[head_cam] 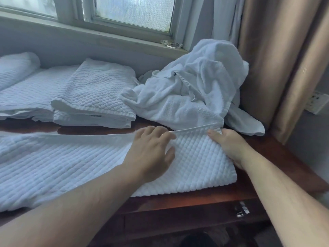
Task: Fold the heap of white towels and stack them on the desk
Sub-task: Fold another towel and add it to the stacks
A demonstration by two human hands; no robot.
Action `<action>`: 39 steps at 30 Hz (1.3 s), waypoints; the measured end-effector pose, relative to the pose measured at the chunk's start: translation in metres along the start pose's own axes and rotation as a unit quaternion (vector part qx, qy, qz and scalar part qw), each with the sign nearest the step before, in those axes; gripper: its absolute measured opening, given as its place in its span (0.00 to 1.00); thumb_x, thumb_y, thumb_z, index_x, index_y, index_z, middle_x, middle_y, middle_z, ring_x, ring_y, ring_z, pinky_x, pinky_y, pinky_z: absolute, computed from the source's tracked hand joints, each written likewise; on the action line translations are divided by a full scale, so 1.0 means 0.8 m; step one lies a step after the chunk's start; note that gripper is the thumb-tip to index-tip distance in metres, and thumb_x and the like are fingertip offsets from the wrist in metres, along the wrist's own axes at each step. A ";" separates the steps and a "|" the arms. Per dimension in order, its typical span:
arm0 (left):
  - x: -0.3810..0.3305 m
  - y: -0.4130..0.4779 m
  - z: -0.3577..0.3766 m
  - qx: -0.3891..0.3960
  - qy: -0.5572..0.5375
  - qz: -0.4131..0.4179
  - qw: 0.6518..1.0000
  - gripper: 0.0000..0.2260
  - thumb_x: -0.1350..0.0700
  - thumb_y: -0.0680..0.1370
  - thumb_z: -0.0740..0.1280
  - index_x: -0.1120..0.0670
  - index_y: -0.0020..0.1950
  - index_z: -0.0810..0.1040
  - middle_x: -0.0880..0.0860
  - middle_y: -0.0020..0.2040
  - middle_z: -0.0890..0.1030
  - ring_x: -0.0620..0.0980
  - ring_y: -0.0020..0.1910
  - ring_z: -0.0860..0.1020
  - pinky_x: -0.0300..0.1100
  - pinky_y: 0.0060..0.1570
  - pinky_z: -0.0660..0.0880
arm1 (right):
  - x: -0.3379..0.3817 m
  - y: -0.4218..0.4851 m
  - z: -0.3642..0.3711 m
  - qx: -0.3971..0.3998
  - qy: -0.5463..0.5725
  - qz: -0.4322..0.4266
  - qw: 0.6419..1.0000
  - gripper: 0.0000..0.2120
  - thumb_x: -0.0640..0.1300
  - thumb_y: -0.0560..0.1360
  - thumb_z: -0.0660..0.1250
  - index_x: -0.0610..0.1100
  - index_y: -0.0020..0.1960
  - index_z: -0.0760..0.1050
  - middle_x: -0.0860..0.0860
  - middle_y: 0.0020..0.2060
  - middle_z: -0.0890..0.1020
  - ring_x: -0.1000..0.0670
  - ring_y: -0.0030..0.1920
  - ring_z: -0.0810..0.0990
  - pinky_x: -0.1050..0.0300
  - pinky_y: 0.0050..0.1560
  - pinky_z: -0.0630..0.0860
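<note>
Non-laundry stuff in view: there's a window (131, 13) with frosted-looking panes and a pale frame running along the back, and its sill (89, 35) has a small clear glass dish (171, 44) sitting near the right end. Plain grey-white wall (71, 50) under that. On the right a tan curtain (277, 59) hangs in heavy folds, with a thin white curtain (226, 18) tucked between it and the window. Past the tan one there's a wall socket (316, 102), and low down a shiny metal handle (242, 209).
</note>
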State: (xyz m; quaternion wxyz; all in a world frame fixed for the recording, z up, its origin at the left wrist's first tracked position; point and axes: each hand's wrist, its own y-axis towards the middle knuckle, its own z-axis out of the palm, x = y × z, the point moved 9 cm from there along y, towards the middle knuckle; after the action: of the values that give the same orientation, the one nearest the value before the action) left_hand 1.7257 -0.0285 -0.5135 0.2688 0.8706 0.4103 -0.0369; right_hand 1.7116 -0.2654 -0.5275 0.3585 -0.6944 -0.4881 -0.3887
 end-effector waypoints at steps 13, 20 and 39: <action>0.043 -0.022 0.002 0.133 -0.003 0.003 0.991 0.23 0.39 0.82 0.55 0.40 0.78 0.61 0.41 0.78 0.62 0.43 0.78 0.56 0.45 0.76 0.50 | 0.055 -0.064 0.021 -0.280 -0.439 -0.175 0.836 0.08 0.50 0.77 0.65 0.46 0.45 0.73 0.51 0.40 0.78 0.46 0.44 0.76 0.47 0.49 0.71; 0.100 -0.062 -0.001 0.191 0.023 -0.071 0.979 0.28 0.33 0.80 0.48 0.36 0.80 0.52 0.39 0.81 0.50 0.41 0.80 0.44 0.46 0.77 0.39 | 0.025 -0.051 0.121 -0.042 -0.420 -0.121 0.898 0.28 0.62 0.81 0.51 0.50 0.75 0.67 0.55 0.75 0.68 0.53 0.76 0.62 0.50 0.74 0.56; 0.081 -0.104 -0.003 0.218 0.029 -0.049 0.974 0.29 0.32 0.80 0.48 0.37 0.81 0.50 0.42 0.82 0.48 0.45 0.81 0.44 0.49 0.77 0.39 | -0.032 -0.236 0.174 -0.049 0.043 0.031 0.997 0.26 0.67 0.78 0.60 0.47 0.42 0.84 0.49 0.34 0.86 0.53 0.34 0.83 0.62 0.36 0.75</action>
State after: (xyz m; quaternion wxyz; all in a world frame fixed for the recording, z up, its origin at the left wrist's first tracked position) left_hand 1.7067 0.0607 -0.5662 0.0583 0.8878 0.4421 -0.1135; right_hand 1.5517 -0.1034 -0.5892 0.3565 -0.7085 -0.4309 -0.4304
